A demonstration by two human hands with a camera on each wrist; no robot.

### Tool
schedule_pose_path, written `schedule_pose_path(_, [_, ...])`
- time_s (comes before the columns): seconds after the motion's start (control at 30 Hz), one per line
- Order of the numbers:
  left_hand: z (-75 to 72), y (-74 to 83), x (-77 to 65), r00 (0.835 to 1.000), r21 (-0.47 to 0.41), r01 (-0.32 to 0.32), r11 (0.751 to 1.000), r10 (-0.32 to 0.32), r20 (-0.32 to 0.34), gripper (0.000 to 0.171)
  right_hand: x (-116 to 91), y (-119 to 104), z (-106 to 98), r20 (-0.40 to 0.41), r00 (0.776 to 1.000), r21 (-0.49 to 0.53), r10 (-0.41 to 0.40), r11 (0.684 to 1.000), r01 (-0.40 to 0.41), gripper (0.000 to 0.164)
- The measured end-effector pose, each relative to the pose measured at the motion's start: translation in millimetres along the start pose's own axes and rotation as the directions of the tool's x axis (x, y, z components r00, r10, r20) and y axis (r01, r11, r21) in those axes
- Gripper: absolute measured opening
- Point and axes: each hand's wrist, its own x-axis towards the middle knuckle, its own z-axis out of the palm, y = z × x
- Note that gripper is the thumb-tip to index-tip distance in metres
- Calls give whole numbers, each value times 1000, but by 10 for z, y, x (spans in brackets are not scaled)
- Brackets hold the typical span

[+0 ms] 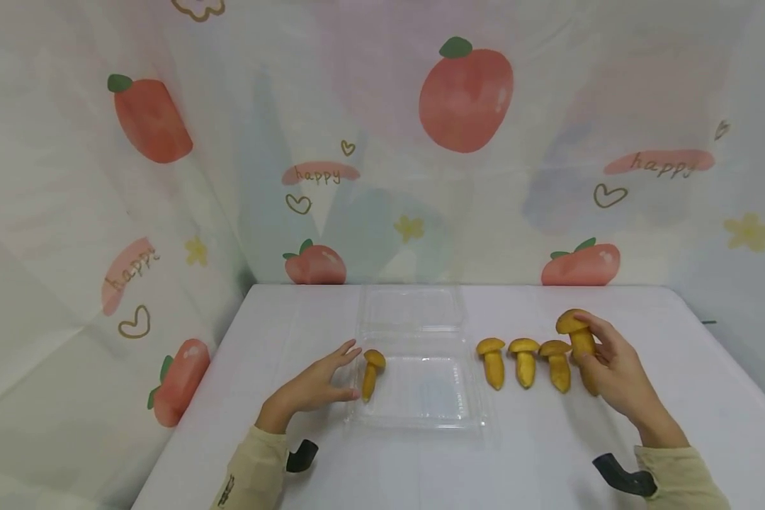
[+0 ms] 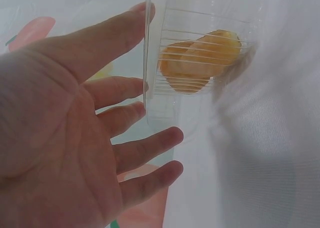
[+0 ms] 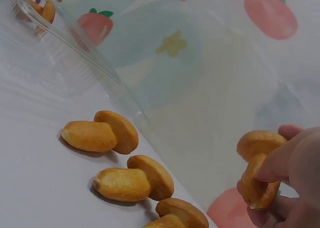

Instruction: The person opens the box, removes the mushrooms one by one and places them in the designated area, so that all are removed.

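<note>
My right hand grips a yellow-brown mushroom by its stem, cap up; in the right wrist view the held mushroom is partly hidden by fingers. Left of it on the table stand or lie three more mushrooms in a row: one, a second and a third. A clear plastic container with its lid folded back holds a mushroom at its left end. My left hand is spread beside that end, its fingertips at the rim.
The transparent lid lies behind the container on the white table. A printed cloth hangs behind and at the sides. Dark curved pieces stick out at the left cuff and right cuff.
</note>
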Motion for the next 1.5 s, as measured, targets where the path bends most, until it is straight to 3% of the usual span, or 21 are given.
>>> schedule_pose_path(0.43, [-5,3,-16,1000,6,-11,1000,11,0,81,-51,337,-134,-106,991,-109,81,990,-92,60])
schedule_pose_path(0.63, [-6,11,-23,1000,-4,-14,1000,14,0,81,-66,473,-183,-151,979,-175,140,971,-166,58])
schedule_pose_path(1.1, [2,-14,-22,1000,-5,-26,1000,26,2,80,-113,727,-307,-119,940,-192,320,921,-338,62])
schedule_pose_path(1.33, [2,-20,-20,999,-3,-33,999,33,0,80,-122,857,-320,-49,898,-208,438,874,-438,69])
schedule_pose_path(1.5, [-10,-11,-11,999,10,-36,999,36,4,80,-135,869,-317,-31,888,-216,459,864,-454,70])
